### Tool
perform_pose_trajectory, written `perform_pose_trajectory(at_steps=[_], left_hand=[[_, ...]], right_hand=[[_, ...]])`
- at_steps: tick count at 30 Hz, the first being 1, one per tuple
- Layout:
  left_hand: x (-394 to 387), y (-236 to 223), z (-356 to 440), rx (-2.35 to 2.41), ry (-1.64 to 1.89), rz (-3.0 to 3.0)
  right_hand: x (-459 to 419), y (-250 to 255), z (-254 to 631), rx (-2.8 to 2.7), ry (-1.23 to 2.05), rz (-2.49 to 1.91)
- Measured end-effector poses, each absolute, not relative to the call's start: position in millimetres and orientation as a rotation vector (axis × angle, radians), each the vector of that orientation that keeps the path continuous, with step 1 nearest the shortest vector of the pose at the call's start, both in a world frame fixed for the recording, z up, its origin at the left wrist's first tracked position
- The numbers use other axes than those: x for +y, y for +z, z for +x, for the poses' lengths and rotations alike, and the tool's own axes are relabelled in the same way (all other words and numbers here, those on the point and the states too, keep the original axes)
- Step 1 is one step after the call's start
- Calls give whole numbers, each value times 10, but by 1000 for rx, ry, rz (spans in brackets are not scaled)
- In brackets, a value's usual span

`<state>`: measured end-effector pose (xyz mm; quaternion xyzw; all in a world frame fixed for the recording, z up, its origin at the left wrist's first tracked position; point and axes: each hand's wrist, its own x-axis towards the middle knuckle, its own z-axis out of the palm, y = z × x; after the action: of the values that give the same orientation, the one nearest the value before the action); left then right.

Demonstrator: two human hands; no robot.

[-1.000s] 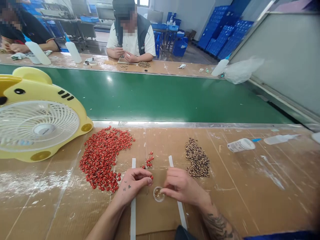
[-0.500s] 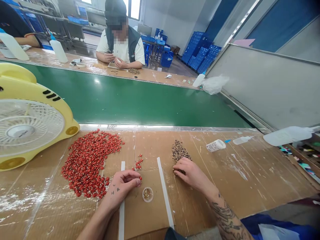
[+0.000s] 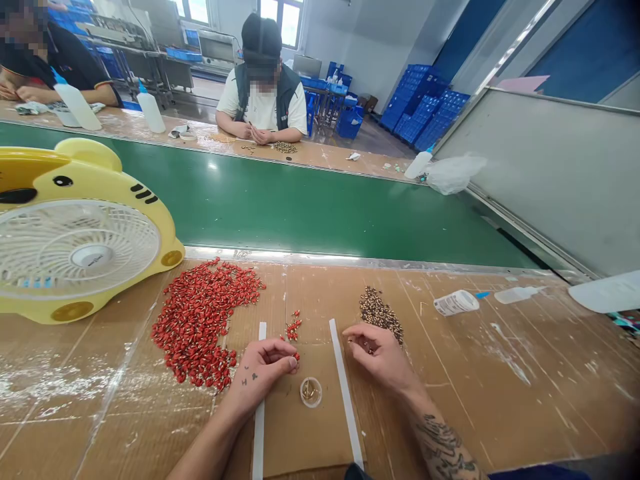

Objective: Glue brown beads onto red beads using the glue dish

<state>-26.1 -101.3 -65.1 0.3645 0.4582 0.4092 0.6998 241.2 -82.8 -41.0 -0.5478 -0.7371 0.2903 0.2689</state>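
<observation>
My left hand [image 3: 264, 375] is closed in a pinch on a small red bead [image 3: 297, 357], held over the cardboard between two white tape strips. Just beyond it lie several loose red beads [image 3: 293, 328], and to its left spreads a big heap of red beads [image 3: 200, 320] with gold-coloured bits. My right hand [image 3: 384, 360] hovers at the near side of a pile of dark and gold beads [image 3: 377, 310], thumb and forefinger drawn together; whatever is between them is too small to make out. A small round clear cup [image 3: 311, 393] with something yellowish inside stands between the hands.
A yellow animal-shaped fan [image 3: 95, 253] stands at left. A white bottle [image 3: 456, 303] and a small clear bottle [image 3: 517, 294] lie at right. Beyond is a green belt [image 3: 300, 207], with a person [image 3: 263, 87] handling small parts across it and another at far left.
My right hand has lifted off the dark bead pile and come slightly nearer my left, fingers pinched. My left hand keeps its grip on the red bead. The view has turned a little left.
</observation>
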Motion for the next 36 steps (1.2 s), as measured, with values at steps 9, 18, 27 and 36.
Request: perform_pose_trajectory(at_steps=[9, 18, 27, 36], left_hand=[[-1034, -726, -249, 1009, 1087, 806], [-1048, -656, -233, 986, 1100, 828], [-1045, -696, -234, 959, 1105, 837], [-1070, -698, -226, 1093, 1158, 961]], right_hand=[[-806, -450, 1697, -1520, 1260, -1218], [-846, -515, 1582, -1656, 1163, -1090], [-867, -516, 1566, -1710, 1199, -1115], [-828, -493, 1567, -1587, 1333, -1196]])
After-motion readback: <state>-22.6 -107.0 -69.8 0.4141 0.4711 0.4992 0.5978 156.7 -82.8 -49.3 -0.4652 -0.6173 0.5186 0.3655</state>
